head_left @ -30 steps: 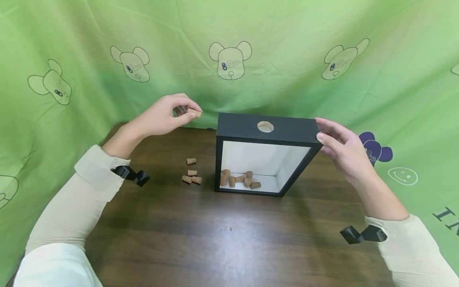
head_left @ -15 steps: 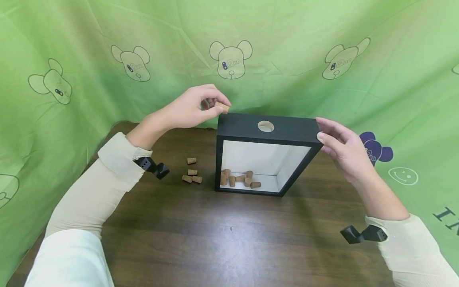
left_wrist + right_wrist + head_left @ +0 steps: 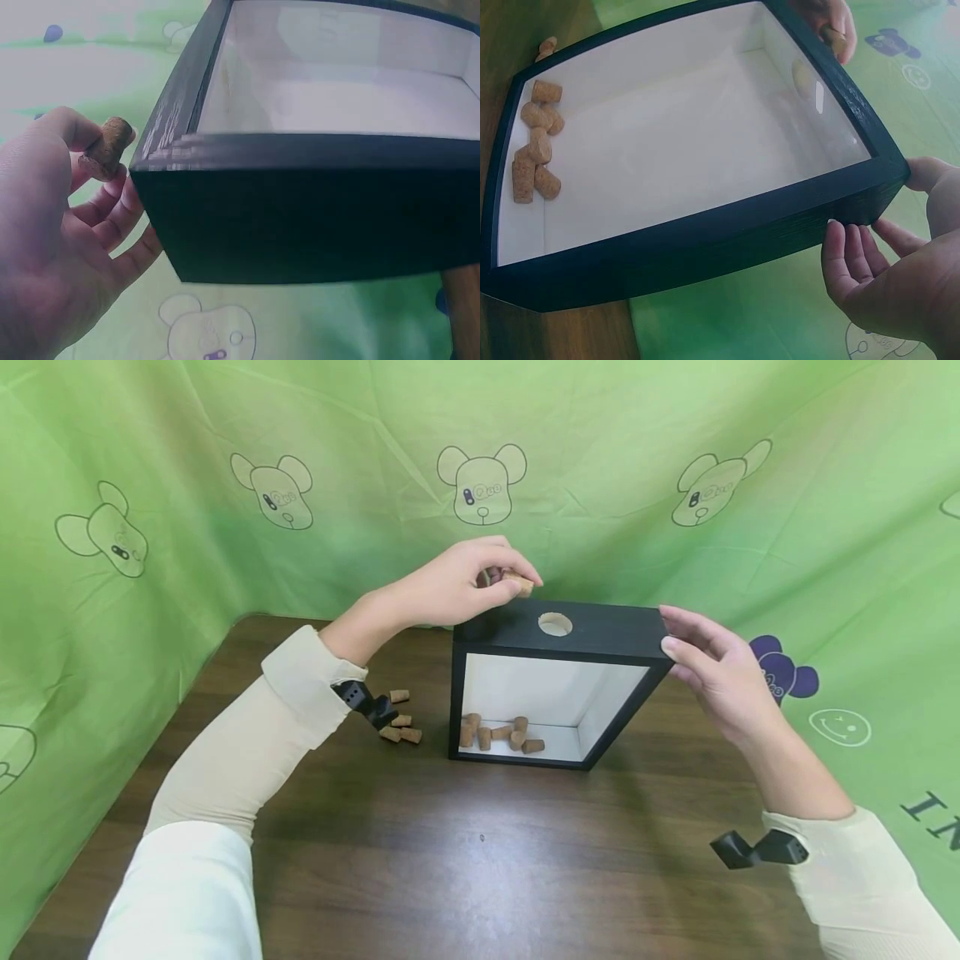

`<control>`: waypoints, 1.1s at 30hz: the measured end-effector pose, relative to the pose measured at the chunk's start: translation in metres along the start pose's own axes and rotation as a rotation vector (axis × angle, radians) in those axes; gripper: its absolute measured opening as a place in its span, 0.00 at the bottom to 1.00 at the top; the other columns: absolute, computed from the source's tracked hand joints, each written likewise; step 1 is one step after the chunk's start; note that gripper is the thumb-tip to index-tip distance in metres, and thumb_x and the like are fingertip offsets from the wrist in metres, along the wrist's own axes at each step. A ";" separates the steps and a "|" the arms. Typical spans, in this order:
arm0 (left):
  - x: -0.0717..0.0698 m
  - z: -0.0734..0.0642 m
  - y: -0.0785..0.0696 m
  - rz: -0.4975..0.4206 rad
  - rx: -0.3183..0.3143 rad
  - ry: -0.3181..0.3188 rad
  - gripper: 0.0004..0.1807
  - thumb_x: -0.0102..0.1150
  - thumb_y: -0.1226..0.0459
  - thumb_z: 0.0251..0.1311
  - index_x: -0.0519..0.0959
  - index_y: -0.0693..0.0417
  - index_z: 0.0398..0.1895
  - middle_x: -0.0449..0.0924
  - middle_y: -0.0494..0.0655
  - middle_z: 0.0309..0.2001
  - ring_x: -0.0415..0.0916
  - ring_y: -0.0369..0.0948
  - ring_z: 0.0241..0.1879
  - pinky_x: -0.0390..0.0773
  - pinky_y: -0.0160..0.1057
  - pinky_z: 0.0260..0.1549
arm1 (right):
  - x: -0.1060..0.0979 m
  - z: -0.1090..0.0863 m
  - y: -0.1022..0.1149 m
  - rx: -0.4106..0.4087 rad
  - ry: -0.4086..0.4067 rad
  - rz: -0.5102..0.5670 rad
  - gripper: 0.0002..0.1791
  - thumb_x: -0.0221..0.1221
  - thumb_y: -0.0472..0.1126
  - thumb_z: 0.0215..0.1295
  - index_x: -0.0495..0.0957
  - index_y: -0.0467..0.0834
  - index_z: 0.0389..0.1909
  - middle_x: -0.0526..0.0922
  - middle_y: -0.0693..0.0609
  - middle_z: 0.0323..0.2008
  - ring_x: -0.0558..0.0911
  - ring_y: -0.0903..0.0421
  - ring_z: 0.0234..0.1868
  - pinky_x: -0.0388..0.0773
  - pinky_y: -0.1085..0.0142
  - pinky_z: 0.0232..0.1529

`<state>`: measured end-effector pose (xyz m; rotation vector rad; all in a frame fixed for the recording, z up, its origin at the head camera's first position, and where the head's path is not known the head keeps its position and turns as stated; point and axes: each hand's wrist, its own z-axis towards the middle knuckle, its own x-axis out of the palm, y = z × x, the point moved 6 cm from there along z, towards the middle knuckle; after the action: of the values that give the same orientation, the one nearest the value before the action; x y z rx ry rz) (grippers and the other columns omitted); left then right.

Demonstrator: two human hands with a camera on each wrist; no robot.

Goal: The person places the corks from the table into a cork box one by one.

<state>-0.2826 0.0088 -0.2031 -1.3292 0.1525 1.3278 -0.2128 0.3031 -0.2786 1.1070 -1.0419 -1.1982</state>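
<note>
My left hand (image 3: 457, 581) pinches a cork (image 3: 519, 583) between thumb and fingers, just above the left part of the box's top. In the left wrist view that cork (image 3: 106, 148) is beside the box's corner. The black box (image 3: 495, 625) stands upright on the table, with a clear front and a white inside. A round hole (image 3: 556, 624) is cut in its top. My right hand (image 3: 720, 681) grips the box's upper right corner, thumb in front and fingers on the side. Several corks (image 3: 538, 142) lie on the box floor, mostly toward its left.
Several loose corks (image 3: 410, 736) lie on the brown wooden table (image 3: 465, 860) left of the box, partly behind the left wrist's camera mount (image 3: 365, 703). A green printed curtain (image 3: 360, 468) hangs close behind the box and down both sides.
My left hand has moved right with the cork, from left of the box to over its top. The right hand, the box and the corks inside have stayed put.
</note>
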 end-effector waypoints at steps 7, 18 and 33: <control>0.006 0.010 -0.006 -0.013 0.031 -0.010 0.13 0.55 0.64 0.73 0.84 0.53 0.54 0.77 0.44 0.41 0.73 0.37 0.40 0.75 0.37 0.44 | 0.000 0.000 0.001 0.002 0.000 -0.008 0.23 0.58 0.31 0.73 0.77 0.46 0.66 0.74 0.53 0.55 0.73 0.62 0.50 0.77 0.75 0.42; 0.016 0.018 -0.009 -0.069 0.034 0.002 0.09 0.62 0.63 0.70 0.79 0.53 0.50 0.84 0.40 0.39 0.77 0.34 0.42 0.73 0.36 0.43 | 0.001 -0.001 0.001 0.000 0.001 0.007 0.22 0.58 0.31 0.73 0.78 0.46 0.66 0.74 0.52 0.53 0.73 0.62 0.49 0.78 0.75 0.42; 0.031 0.024 -0.009 -0.061 0.061 0.038 0.10 0.67 0.63 0.66 0.76 0.55 0.45 0.88 0.39 0.37 0.80 0.31 0.42 0.72 0.37 0.39 | 0.001 -0.001 0.001 -0.003 0.000 0.011 0.23 0.58 0.30 0.73 0.77 0.45 0.66 0.74 0.52 0.54 0.73 0.62 0.49 0.78 0.75 0.41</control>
<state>-0.2796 0.0477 -0.2118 -1.2981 0.1763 1.2376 -0.2114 0.3027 -0.2776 1.0982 -1.0443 -1.1906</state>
